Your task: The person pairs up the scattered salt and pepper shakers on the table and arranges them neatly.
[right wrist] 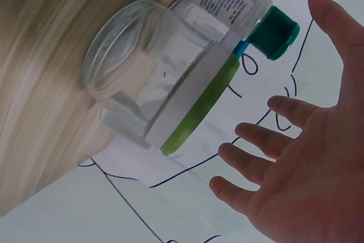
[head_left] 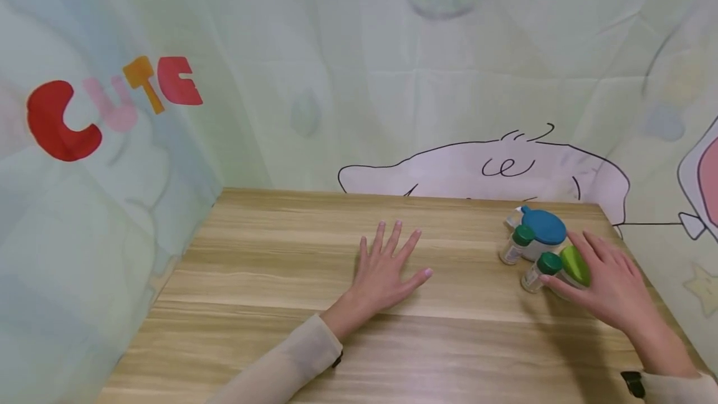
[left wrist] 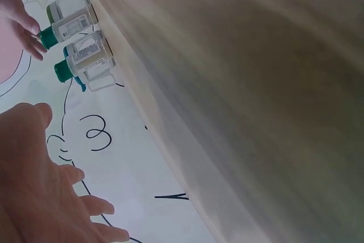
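Observation:
My right hand point(head_left: 608, 282) hovers spread beside a clear jar with a green lid point(head_left: 574, 265); the right wrist view has a gap between the fingers and the jar point(right wrist: 142, 66). Close by stand two small bottles with dark green caps, the nearer bottle point(head_left: 534, 276) beside the jar and the farther bottle point(head_left: 513, 248) in front of a container with a blue lid point(head_left: 543, 227). Over the middle of the wooden table, my left hand point(head_left: 381, 276) has its fingers spread and holds nothing. Whether its palm touches the wood, I cannot tell.
The wooden table point(head_left: 269, 254) meets a pale printed curtain point(head_left: 314, 80) at its back edge. Red, pink and orange letters mark the curtain on the left. Behind the blue-lidded container, a small clear and white item point(head_left: 513, 218) is partly hidden.

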### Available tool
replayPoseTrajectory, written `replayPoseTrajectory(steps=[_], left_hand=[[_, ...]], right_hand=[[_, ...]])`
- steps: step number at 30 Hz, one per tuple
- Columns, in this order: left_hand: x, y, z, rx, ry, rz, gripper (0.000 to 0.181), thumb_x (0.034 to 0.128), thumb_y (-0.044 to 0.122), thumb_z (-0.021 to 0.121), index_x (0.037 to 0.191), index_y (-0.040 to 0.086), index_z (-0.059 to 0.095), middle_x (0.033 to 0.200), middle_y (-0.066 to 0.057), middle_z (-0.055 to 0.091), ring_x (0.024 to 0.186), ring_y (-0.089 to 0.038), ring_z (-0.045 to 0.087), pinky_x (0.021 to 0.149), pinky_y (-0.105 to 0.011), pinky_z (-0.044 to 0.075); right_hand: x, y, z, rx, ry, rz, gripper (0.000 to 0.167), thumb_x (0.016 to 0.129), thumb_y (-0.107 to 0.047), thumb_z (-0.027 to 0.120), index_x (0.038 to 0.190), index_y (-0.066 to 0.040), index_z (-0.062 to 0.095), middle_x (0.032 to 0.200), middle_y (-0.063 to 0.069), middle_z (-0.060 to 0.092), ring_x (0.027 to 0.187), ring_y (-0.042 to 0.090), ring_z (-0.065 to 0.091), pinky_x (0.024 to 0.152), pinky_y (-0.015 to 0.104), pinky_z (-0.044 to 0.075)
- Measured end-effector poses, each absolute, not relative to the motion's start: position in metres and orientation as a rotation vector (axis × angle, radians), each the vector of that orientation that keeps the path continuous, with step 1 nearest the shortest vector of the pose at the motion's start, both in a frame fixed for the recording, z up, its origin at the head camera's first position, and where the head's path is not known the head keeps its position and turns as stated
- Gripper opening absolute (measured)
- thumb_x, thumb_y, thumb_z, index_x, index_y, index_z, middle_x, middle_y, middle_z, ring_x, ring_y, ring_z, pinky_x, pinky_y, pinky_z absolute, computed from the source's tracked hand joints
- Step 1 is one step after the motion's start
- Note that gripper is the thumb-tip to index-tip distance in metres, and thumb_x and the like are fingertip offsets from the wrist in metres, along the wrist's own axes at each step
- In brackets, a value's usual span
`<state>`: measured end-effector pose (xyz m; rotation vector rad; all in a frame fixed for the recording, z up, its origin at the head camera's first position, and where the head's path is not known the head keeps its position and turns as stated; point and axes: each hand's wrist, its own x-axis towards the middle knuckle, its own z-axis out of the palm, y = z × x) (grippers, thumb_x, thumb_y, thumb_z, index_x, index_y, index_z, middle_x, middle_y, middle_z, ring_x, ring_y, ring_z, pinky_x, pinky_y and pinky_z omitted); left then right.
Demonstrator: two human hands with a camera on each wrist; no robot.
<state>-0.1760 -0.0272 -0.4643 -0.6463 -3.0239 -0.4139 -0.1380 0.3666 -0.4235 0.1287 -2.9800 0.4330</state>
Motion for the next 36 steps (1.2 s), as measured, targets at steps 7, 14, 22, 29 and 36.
replayPoseTrajectory(steps=[7,14,22,29,36], left_hand=[[-0.175,-0.031,-0.464,-0.628,-3.021,-0.433,0.081,0.1031,0.075,0.038,0.171,0.035,0.017,0.178,-0.010,0.011,0.163,-0.043,0.004,0.122,-0.075,0.016],[-0.175,-0.029,-0.463,-0.628,-3.020,-0.417,0.081,0.1031,0.075,0.037,0.171,0.036,0.015,0.178,-0.009,0.008,0.163,-0.044,0.006,0.122,-0.075,0.018],[-0.175,-0.026,-0.462,-0.643,-3.008,-0.430,0.081,0.1030,0.075,0.037,0.171,0.037,0.014,0.177,-0.010,0.010,0.163,-0.044,0.007,0.122,-0.074,0.018],[-0.175,-0.022,-0.459,-0.644,-3.011,-0.457,0.081,0.1031,0.075,0.038,0.171,0.038,0.013,0.178,-0.008,0.006,0.163,-0.043,0.003,0.123,-0.073,0.015],[-0.174,-0.016,-0.457,-0.666,-3.009,-0.464,0.081,0.1034,0.074,0.038,0.171,0.038,0.012,0.178,-0.009,0.008,0.163,-0.044,0.003,0.124,-0.073,0.014]], right_hand=[[-0.134,0.375,-0.422,0.098,-3.043,0.392,0.103,0.090,-0.062,0.076,0.157,0.004,0.035,0.157,0.045,0.029,0.132,0.073,0.031,0.105,0.083,0.022],[-0.132,0.381,-0.420,0.097,-3.109,0.362,0.091,0.096,-0.057,0.071,0.152,0.008,0.040,0.153,0.044,0.034,0.124,0.074,0.041,0.098,0.083,0.034],[-0.133,0.384,-0.419,0.117,-3.133,0.365,0.070,0.099,-0.039,0.072,0.143,0.010,0.049,0.142,0.044,0.044,0.118,0.068,0.050,0.090,0.078,0.045],[-0.136,0.390,-0.421,0.136,-3.084,0.370,0.069,0.094,-0.032,0.077,0.138,0.014,0.051,0.136,0.044,0.048,0.107,0.059,0.057,0.077,0.066,0.049],[-0.137,0.393,-0.425,0.109,-3.088,0.375,0.069,0.093,-0.031,0.078,0.133,0.020,0.054,0.136,0.045,0.048,0.115,0.065,0.051,0.088,0.074,0.046]])
